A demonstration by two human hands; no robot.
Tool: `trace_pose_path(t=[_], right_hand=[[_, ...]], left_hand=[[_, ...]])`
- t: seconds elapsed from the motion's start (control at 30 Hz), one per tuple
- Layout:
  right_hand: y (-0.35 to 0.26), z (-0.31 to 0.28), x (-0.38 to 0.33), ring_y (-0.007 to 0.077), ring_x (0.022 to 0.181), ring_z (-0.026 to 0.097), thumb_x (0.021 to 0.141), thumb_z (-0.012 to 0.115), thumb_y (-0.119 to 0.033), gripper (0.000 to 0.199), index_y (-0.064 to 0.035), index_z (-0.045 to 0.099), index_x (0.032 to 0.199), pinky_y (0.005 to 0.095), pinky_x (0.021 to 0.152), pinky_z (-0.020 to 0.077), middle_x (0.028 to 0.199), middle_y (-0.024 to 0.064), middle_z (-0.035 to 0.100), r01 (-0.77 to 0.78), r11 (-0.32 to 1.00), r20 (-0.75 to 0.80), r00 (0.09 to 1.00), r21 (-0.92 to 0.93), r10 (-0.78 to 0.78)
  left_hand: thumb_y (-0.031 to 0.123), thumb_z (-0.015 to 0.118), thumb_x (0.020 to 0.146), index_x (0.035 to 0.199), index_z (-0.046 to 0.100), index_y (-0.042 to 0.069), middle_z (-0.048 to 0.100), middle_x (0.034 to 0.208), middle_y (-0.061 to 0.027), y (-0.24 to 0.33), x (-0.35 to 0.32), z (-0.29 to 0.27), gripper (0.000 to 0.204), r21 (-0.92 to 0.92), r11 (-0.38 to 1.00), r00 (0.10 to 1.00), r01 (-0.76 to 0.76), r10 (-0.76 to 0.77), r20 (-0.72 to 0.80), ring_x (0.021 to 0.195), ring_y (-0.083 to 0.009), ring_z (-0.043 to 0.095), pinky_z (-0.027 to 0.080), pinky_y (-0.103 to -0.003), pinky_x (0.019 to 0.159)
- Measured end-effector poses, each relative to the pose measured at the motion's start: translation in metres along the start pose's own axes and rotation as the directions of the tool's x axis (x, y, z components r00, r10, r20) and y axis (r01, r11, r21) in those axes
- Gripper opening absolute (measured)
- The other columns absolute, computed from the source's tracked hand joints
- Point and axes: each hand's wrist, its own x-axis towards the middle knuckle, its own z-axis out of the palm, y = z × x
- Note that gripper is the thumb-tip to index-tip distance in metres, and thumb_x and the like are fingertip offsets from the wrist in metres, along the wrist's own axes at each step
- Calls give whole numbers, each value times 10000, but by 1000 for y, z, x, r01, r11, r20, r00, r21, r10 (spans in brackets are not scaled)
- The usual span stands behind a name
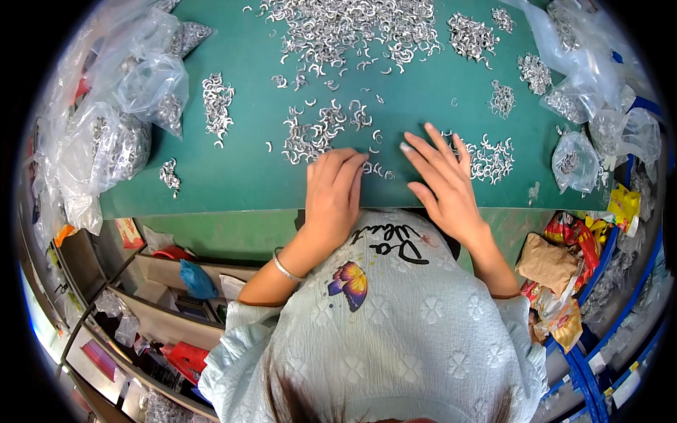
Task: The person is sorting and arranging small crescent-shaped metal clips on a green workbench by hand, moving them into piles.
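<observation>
My left hand [333, 187] rests at the table's near edge, its fingers bent and pressed together. Their tips are next to a loose heap of small silver crescent-shaped metal pieces [310, 134]; whatever they may hold is hidden. A few more crescents [379, 170] lie just right of those fingertips. My right hand [446, 187] lies palm down with fingers spread, holding nothing visible. Its fingers reach beside another small heap of silver pieces [492, 159], partly covering that heap's left side.
A large spread of silver pieces [352, 28] covers the far middle of the green table [254, 176]. Smaller piles stand to the left [217, 109] and right [472, 37]. Clear plastic bags of pieces line the left [120, 144] and right [572, 162] edges. Shelves flank me below.
</observation>
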Motion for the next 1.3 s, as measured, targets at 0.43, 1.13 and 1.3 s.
trace_pose_path(t=[0.43,1.13,1.3], right_hand=[[-7,16,-19,306,1387,379,833,691,-204,430,-86,613,1239,608,1097,198,1403,72,507,30,1000,-43,999,1,-30],[-7,21,-17,290,1361,389,803,709,-197,425,-170,649,1224,590,1066,215,1388,31,521,-1,996,-116,993,-88,-9],[-9,25,-20,283,1397,351,830,686,-270,423,-158,634,1235,609,1070,201,1413,21,503,-11,983,-19,1000,-182,7]], left_hand=[[64,710,798,1109,610,19,566,1062,-114,9,-8,-2,329,20,1000,999,17,-18,30,947,-290,541,407,-385,780],[87,801,715,1068,611,66,533,1040,-95,8,-15,5,401,15,999,999,37,-37,21,950,-273,514,380,-380,770],[61,805,701,1054,619,64,545,1051,-98,6,-17,9,399,51,997,997,51,-54,57,963,-268,526,394,-378,792]])
